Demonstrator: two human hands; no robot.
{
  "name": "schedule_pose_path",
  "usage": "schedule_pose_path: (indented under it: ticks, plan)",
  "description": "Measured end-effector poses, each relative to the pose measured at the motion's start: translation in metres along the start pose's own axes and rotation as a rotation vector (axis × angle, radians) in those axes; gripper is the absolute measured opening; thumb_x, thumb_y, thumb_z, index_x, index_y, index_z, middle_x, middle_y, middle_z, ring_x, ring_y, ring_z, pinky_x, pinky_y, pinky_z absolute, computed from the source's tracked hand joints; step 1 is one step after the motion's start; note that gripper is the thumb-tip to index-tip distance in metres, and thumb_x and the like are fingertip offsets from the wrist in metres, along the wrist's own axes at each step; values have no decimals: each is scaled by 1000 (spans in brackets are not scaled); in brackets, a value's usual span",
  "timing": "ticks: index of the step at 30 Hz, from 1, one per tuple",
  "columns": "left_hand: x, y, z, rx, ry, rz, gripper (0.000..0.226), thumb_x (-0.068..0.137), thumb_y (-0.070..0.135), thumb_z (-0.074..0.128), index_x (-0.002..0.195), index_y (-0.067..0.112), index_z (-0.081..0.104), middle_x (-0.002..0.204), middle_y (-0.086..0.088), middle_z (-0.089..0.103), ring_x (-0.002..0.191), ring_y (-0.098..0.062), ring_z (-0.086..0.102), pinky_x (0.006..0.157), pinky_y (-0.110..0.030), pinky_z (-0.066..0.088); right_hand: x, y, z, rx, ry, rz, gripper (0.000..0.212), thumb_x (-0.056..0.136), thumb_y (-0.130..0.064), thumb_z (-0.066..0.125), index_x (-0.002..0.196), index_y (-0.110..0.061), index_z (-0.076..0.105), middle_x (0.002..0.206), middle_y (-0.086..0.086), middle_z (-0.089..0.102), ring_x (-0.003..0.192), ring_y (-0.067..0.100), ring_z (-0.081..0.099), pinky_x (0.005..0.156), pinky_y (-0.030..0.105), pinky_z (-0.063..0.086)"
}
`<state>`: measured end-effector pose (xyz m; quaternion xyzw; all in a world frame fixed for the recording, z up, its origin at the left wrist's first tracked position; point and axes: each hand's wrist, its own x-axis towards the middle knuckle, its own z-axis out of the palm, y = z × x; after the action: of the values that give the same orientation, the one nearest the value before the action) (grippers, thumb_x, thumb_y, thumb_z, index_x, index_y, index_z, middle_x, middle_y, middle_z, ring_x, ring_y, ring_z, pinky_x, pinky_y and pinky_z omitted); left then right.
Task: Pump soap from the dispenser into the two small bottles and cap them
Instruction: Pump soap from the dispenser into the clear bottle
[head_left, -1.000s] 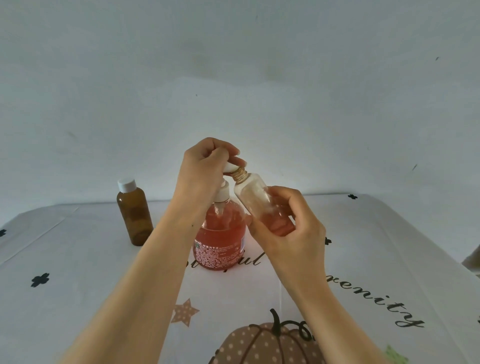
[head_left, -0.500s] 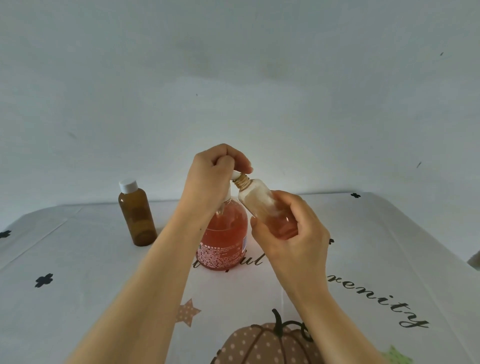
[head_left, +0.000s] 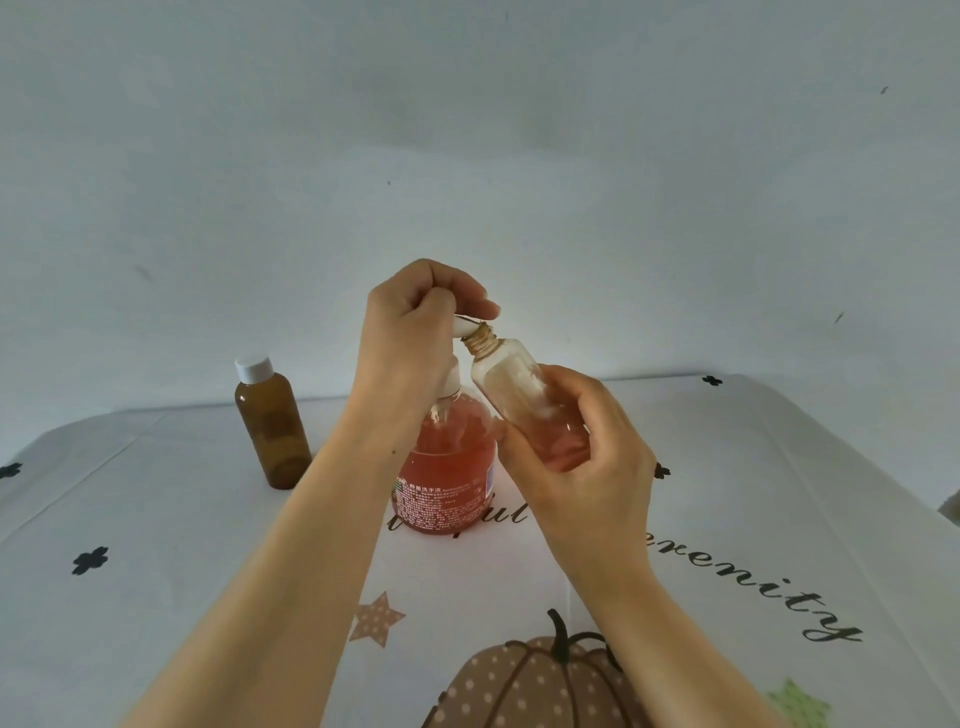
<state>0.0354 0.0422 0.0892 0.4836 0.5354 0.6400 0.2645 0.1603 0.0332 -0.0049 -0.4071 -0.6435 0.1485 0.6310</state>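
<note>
Pump (head_left: 461, 327) hides under left hand (head_left: 410, 338); right hand (head_left: 587, 467) covers bottle (head_left: 511, 379) base.

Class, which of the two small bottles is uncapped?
The clear bottle, tilted in the right hand with its threaded neck against the spout of the dispenser. The brown bottle stands apart on the table, white cap on.

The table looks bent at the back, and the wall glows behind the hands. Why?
Head view: the wide-angle lens likely bows the far edge of the white printed tablecloth; head view: a bright patch on the wall sits behind the small clear plastic bottle and the left hand gripping the round pink soap dispenser; head view: the brown bottle with a white cap looks sharp.
</note>
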Motion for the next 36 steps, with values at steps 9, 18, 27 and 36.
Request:
schedule_pose_path:
  ticks: [9,18,27,36]
  plan:
    - [1,-2,-2,24,-46,13,37,84,-5,33,86,11,66,79,-4,75,78,-24,70,72,-41,53,0,0,1,-15,-10,0,43,77,-36,78,115,-21,65,98,-10,67,81,7,64,68,27,54]
    - [-2,-8,2,179,-115,21,40,87,-3,30,72,11,65,90,4,74,47,5,57,40,-12,37,-5,4,3,-41,-4,64,40,74,-36,77,110,-27,64,95,-14,67,81,5,62,71,27,53]
    - [-1,2,-2,53,-78,-14,39,84,-4,33,74,15,66,85,0,75,87,-20,71,90,-47,53,-1,-1,2,-17,28,-23,47,77,-43,76,117,-22,65,103,-11,67,87,3,62,72,10,48]
    - [-1,6,-3,-60,-86,-88,27,94,3,41,96,14,66,85,-2,76,77,-18,71,93,-47,52,-2,0,2,-15,29,-24,47,77,-44,76,118,-23,65,104,-13,66,89,0,62,73,13,50]
